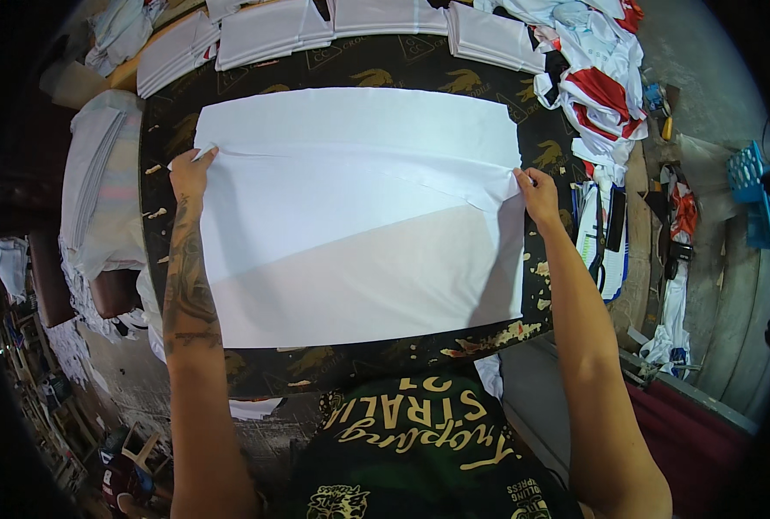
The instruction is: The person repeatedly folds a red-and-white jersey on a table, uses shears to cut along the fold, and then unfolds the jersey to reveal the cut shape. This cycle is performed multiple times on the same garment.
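Note:
A large white fabric panel (350, 303) lies across the dark patterned tabletop in front of me. On its left edge my left hand (191, 169) is closed, pinching the cloth between thumb and fingers. My right hand (536, 190) pinches the opposite edge at about the same height. Between the two hands the cloth is pulled taut, with a shallow ridge running across and small creases beside the right hand. A slanted line divides a brighter upper area from a duller lower one. Both forearms reach in from the lower edge.
Folded white cloth stacks (272, 35) line the table's far edge. A plastic-wrapped fabric pile (108, 182) stands at the left. Crumpled red and white cloth (601, 95) heaps at the far right, above black scissors (603, 251). A blue plastic basket (751, 177) is farther right.

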The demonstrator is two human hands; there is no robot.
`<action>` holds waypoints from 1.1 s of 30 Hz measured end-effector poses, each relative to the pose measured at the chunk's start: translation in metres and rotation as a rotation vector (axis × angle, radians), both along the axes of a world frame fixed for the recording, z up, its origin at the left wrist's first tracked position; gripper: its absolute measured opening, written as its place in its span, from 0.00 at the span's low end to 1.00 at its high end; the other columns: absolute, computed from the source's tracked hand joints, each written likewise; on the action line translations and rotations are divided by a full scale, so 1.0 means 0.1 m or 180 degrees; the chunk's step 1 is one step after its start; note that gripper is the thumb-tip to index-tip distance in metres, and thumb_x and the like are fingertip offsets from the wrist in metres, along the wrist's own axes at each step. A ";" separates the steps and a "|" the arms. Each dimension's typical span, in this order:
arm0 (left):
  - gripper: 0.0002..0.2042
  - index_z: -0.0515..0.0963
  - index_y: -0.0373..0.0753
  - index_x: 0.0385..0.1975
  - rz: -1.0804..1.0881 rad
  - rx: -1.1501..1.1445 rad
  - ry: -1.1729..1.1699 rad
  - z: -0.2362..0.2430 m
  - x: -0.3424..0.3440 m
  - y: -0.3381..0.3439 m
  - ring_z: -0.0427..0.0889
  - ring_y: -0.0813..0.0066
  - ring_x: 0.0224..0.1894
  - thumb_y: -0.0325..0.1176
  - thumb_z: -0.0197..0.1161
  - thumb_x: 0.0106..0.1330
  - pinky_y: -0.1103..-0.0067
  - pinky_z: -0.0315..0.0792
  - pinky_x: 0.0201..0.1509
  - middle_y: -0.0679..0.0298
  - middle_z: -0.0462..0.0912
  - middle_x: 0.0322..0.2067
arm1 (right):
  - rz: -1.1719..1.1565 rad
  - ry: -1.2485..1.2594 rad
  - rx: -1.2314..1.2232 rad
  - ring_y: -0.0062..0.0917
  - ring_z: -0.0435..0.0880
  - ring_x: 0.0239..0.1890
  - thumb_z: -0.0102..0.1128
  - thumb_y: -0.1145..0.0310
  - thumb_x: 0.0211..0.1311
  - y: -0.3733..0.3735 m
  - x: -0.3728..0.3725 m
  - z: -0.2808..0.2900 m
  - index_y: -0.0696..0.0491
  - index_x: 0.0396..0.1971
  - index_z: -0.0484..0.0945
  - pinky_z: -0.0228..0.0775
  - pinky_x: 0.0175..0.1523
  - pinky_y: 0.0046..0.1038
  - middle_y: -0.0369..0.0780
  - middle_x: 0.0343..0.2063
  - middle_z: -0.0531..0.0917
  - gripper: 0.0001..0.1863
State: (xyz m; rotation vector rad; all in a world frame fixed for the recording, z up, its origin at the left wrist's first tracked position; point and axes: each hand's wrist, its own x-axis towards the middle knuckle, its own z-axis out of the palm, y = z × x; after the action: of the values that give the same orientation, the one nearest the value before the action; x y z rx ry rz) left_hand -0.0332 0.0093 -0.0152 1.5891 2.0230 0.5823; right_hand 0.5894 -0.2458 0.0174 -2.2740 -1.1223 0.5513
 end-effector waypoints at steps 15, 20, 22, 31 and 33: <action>0.30 0.78 0.47 0.63 -0.4027 -0.0024 -0.0440 0.29 2.56 -3.75 0.73 0.53 0.67 0.39 0.77 0.58 0.53 0.61 0.74 0.59 0.78 0.60 | 0.1269 -0.1064 -0.0564 0.46 0.81 0.52 0.68 0.72 0.59 -1.97 -0.72 0.57 0.50 0.54 0.80 0.74 0.59 0.45 0.45 0.47 0.81 0.21; 0.33 0.75 0.53 0.71 -0.4044 0.0390 -0.0815 0.54 2.73 -3.83 0.71 0.57 0.70 0.41 0.74 0.63 0.56 0.62 0.75 0.58 0.77 0.65 | 0.0131 -0.0479 -0.0480 0.44 0.80 0.51 0.69 0.66 0.65 -2.37 -0.60 0.52 0.54 0.53 0.80 0.73 0.58 0.43 0.47 0.45 0.82 0.18; 0.34 0.71 0.45 0.74 -0.2845 0.0380 -0.0376 0.50 2.37 -3.52 0.65 0.49 0.76 0.42 0.72 0.68 0.54 0.55 0.79 0.52 0.72 0.71 | 0.0082 0.0089 -0.0786 0.44 0.80 0.51 0.71 0.62 0.65 -2.47 -0.72 0.46 0.55 0.50 0.80 0.73 0.56 0.44 0.47 0.46 0.80 0.19; 0.43 0.49 0.49 0.84 0.0555 -0.0146 0.1967 0.02 0.84 -3.82 0.42 0.42 0.84 0.62 0.56 0.76 0.38 0.40 0.81 0.50 0.42 0.84 | 0.1510 -0.0715 0.0959 0.49 0.79 0.52 0.69 0.69 0.64 -1.79 -0.72 0.43 0.57 0.49 0.80 0.71 0.59 0.46 0.49 0.48 0.80 0.15; 0.43 0.49 0.50 0.84 0.0529 0.0501 0.1896 0.03 0.91 -3.88 0.41 0.42 0.84 0.62 0.56 0.75 0.36 0.40 0.80 0.50 0.43 0.84 | 0.1937 -0.0982 0.0931 0.42 0.80 0.50 0.68 0.65 0.65 -1.20 -0.70 0.36 0.55 0.45 0.82 0.74 0.55 0.44 0.46 0.45 0.81 0.13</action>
State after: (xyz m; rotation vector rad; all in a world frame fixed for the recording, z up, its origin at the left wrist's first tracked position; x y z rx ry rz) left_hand 0.0580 -0.3784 -0.0118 1.8587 2.6153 0.3554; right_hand 0.5194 -0.3660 0.0533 -1.7843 -1.9314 0.2292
